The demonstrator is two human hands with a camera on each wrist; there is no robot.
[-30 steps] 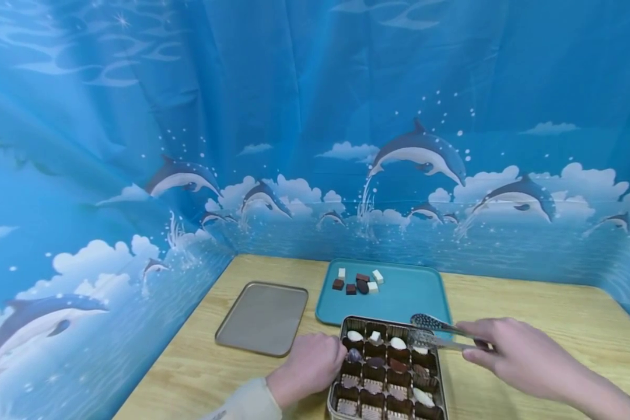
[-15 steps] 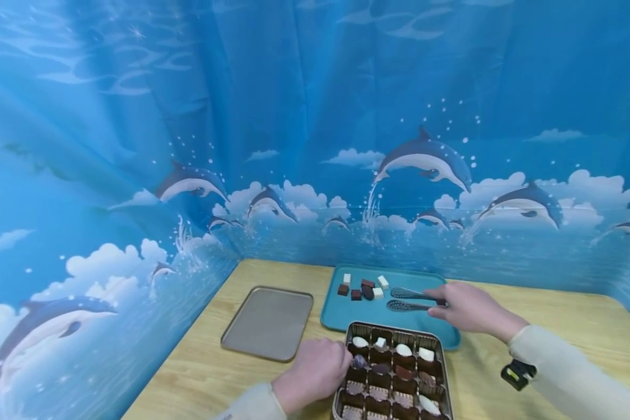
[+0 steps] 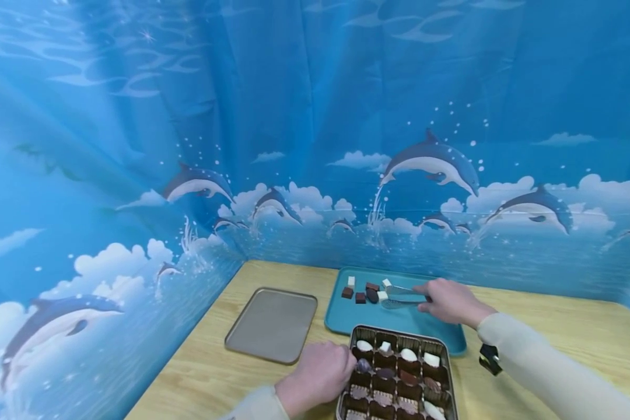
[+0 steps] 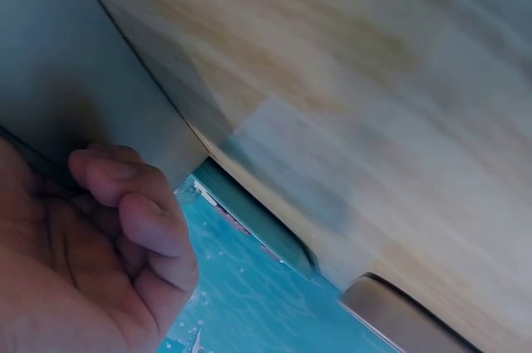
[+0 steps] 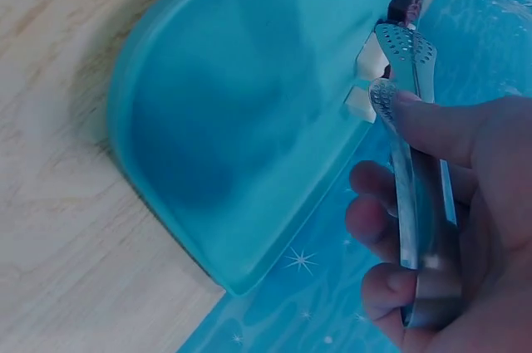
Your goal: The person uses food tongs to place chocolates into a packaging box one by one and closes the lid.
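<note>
My right hand (image 3: 447, 300) holds metal tongs (image 5: 406, 195) with perforated tips, spread apart over the teal tray (image 3: 341, 318). A white chocolate (image 3: 382, 296) lies between the tong tips, and another white chocolate (image 3: 386, 283) sits by the upper tip. Dark chocolates (image 3: 360, 298) lie just left of them. My left hand (image 3: 320, 370), fingers curled, grips the left edge of a metal chocolate box (image 3: 406, 335) with brown compartments. White and dark pieces fill its back two rows, and one white piece (image 3: 433, 410) shows nearer me at the right.
A grey-brown tray (image 3: 273, 326) lies on the wooden table (image 3: 205, 356) to the left. The teal tray's near edge is right behind the box. A blue dolphin-print curtain (image 3: 294, 146) hangs at the table's back and left.
My right hand has carried the tongs from over the box's back right corner to the chocolates on the teal tray. The left hand stays on the box edge; the view has shifted slightly.
</note>
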